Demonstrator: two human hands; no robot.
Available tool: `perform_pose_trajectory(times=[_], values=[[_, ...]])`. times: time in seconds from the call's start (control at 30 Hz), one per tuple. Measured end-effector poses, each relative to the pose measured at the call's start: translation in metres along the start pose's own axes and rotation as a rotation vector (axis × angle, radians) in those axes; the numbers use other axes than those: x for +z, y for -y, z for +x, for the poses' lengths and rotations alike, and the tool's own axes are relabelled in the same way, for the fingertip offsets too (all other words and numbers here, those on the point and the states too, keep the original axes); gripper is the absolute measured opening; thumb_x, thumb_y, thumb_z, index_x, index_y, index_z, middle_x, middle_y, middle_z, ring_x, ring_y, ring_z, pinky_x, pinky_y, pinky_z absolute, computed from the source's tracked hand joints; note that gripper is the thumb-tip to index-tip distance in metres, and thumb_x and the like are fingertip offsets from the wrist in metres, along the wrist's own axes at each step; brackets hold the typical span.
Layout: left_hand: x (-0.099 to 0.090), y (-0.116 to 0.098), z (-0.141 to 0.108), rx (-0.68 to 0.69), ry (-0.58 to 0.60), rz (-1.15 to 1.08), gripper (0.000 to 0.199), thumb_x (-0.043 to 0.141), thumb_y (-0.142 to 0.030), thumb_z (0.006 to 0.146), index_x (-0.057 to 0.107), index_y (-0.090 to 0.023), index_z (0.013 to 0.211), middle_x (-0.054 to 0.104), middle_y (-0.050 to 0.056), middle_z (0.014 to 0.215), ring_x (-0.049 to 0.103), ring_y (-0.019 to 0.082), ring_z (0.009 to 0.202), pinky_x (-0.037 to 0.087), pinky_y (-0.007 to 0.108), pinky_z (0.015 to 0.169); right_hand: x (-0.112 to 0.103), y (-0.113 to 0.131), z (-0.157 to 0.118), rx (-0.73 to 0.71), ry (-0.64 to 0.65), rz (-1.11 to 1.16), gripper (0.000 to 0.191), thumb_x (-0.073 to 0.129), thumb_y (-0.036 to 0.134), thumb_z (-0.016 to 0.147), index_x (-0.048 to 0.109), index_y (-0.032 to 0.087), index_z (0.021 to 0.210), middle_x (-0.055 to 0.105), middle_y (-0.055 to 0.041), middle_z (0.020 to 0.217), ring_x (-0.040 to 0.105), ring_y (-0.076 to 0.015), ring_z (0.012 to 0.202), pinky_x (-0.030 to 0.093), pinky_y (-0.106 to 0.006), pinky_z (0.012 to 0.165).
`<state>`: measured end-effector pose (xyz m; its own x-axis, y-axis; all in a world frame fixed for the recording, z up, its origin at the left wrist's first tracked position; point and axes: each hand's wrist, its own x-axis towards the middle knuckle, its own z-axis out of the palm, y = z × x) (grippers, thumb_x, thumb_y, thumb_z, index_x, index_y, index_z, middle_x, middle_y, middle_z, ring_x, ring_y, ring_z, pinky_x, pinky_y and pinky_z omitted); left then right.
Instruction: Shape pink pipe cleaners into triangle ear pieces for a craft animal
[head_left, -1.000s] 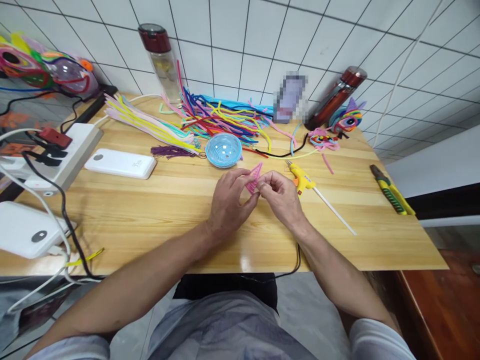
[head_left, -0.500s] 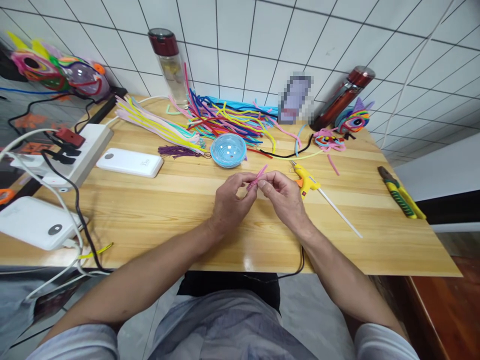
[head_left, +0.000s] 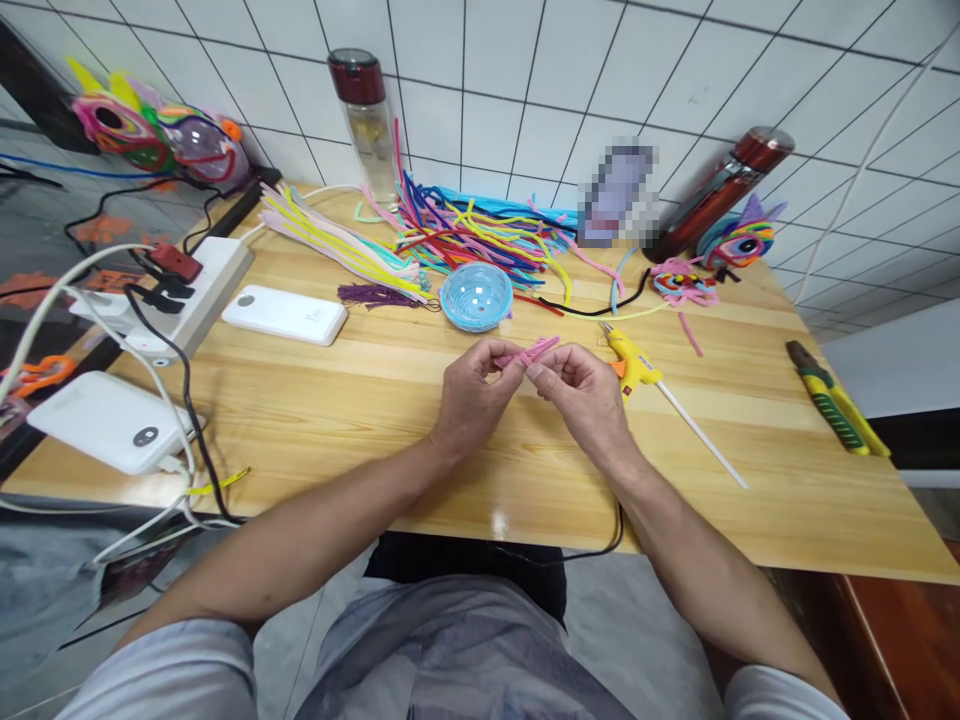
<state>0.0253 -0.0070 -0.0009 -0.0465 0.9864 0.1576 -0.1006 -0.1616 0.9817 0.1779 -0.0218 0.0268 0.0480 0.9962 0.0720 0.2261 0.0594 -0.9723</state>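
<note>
A pink pipe cleaner, bent or twisted on itself, is pinched between my two hands above the middle of the wooden table. My left hand grips its left part with thumb and fingers. On the other side, my right hand pinches it between thumb and forefinger. Just behind the hands sits a light blue bowl-shaped piece. A yellow hot glue gun with a white glue stick lies right beside my right hand. Part of the pink piece is hidden by my fingers.
Many coloured pipe cleaners lie along the wall with a purple tassel. Two bottles, a glass one and a red one, stand behind. Pliers lie right; a power bank and power strip left.
The view has shifted, so the table things appear farther right. The pink pipe cleaner has turned flatter in my fingers, with more of it showing between my hands.
</note>
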Motion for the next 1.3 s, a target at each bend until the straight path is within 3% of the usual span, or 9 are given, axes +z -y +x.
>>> perform_pose_trajectory(times=[0.27,0.53,0.7,1.03,1.3], values=[[0.001,-0.002,0.006,-0.187,0.044,-0.289,0.029,0.088,-0.039,0.076,0.072,-0.018,0.089,0.078,0.001,0.080,0.071,0.015,0.074,0.059,0.031,0.080,0.000,0.000,0.002,0.054,-0.020,-0.035,0.025,0.080,0.045,0.080,0.069,0.022,0.078,0.066,0.0015,0.068,0.053,-0.0133,0.061,0.042,-0.029,0.058],[-0.001,-0.001,0.008,-0.238,0.131,-0.363,0.030,0.089,-0.040,0.077,0.075,-0.017,0.090,0.079,0.002,0.081,0.072,0.014,0.075,0.059,0.031,0.084,-0.003,-0.004,0.004,0.052,-0.049,-0.071,0.019,0.075,0.040,0.080,0.069,0.022,0.077,0.061,0.0035,0.063,0.048,-0.0121,0.057,0.037,-0.029,0.056],[-0.002,0.004,0.010,-0.244,0.125,-0.378,0.036,0.093,-0.048,0.076,0.077,-0.017,0.087,0.080,0.002,0.079,0.071,0.014,0.072,0.059,0.031,0.081,-0.005,-0.002,0.005,0.049,-0.025,-0.095,0.025,0.075,0.045,0.081,0.069,0.022,0.076,0.060,0.0039,0.062,0.048,-0.0114,0.057,0.036,-0.028,0.056],[-0.002,0.004,0.010,-0.337,0.064,-0.451,0.041,0.100,-0.048,0.068,0.078,-0.016,0.083,0.081,0.002,0.080,0.071,0.013,0.072,0.059,0.028,0.078,-0.012,-0.001,0.009,0.050,-0.013,-0.090,0.020,0.073,0.042,0.079,0.071,0.023,0.082,0.067,0.0018,0.070,0.055,-0.0141,0.060,0.043,-0.031,0.060],[-0.001,0.001,0.011,-0.357,0.056,-0.459,0.041,0.100,-0.047,0.066,0.078,-0.016,0.083,0.081,0.003,0.080,0.072,0.013,0.073,0.058,0.026,0.074,-0.013,-0.001,0.007,0.034,-0.007,-0.177,0.024,0.067,0.046,0.089,0.069,0.023,0.083,0.064,0.0026,0.065,0.056,-0.0153,0.061,0.044,-0.032,0.063]])
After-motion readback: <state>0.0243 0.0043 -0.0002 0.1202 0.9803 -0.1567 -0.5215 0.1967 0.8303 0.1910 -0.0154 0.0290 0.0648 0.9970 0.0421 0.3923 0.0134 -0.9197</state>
